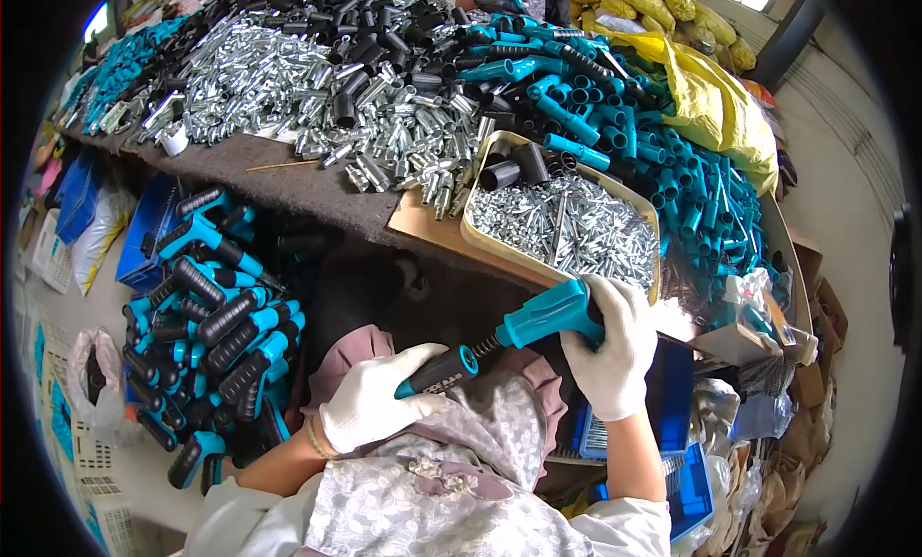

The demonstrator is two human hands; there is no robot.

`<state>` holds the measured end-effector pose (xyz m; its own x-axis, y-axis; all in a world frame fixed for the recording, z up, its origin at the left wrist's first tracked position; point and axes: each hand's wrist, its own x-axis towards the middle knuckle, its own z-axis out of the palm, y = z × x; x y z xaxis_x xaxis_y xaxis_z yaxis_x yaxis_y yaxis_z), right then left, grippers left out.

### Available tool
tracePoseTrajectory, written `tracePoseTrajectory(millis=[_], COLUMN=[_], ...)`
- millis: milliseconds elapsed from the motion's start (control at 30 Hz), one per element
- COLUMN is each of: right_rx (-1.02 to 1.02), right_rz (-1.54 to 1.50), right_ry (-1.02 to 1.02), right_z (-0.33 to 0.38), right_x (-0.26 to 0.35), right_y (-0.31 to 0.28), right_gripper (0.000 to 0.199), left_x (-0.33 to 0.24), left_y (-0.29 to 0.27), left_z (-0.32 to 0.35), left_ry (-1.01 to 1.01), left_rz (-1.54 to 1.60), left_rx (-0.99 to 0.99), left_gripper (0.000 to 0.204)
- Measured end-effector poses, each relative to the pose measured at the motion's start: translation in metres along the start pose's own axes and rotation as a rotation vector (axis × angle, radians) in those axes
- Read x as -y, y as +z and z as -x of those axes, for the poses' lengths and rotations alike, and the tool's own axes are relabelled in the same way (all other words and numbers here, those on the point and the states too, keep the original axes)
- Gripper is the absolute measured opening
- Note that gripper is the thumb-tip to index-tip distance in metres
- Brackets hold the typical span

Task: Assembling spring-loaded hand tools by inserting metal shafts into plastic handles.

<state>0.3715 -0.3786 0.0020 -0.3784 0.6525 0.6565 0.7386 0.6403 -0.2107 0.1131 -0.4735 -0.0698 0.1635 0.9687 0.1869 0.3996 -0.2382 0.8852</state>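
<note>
Both my hands wear white gloves. My right hand grips the thick teal part of a teal-and-black tool handle just in front of the tray. My left hand holds the black grip end of the same piece over my lap. A short metal spring shows between the two parts. A cream tray full of small silver pins lies right beyond my right hand, with black sleeves at its far corner.
Heaps of silver metal fittings, black sleeves and teal tubes cover the bench. A pile of finished teal-and-black handles lies at my lower left. Yellow sacks at right. Blue crates under my right arm.
</note>
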Motion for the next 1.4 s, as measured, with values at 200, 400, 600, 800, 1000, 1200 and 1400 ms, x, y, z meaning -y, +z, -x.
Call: tracePoseTrajectory(millis=[200,400,600,800,1000,1200,1400], right_rx=[0.319,0.917,0.346,0.343,0.642,1.036,0.277], right_rz=[-0.158,-0.723,-0.09,-0.102,-0.449,-1.302,-1.259], right_ry=[0.016,0.063,-0.877,-1.139,-0.452,0.922,0.356], right_z=[-0.001,-0.008,-0.006,-0.002,0.009,0.021,0.026], right_x=[0.024,0.017,0.034,0.027,0.02,0.018,0.028], right_y=[-0.004,-0.011,-0.001,-0.003,0.004,0.005,0.017], right_gripper=[0.06,0.05,0.038,0.038,0.039,0.083,0.083], left_x=[-0.003,0.007,0.042,0.055,0.024,-0.009,0.025], left_y=[-0.008,-0.025,-0.031,-0.022,-0.032,-0.042,-0.034], left_z=[0.0,-0.004,-0.012,-0.017,-0.019,-0.019,-0.018], left_ry=[0.076,0.177,-0.092,0.067,0.051,0.536,-0.125], left_rz=[-0.068,0.022,0.371,0.286,0.089,-0.784,-0.488], left_rx=[0.042,0.329,0.675,0.835,0.688,0.184,0.231], left_gripper=[0.055,0.052,0.06,0.064,0.058,0.05,0.045])
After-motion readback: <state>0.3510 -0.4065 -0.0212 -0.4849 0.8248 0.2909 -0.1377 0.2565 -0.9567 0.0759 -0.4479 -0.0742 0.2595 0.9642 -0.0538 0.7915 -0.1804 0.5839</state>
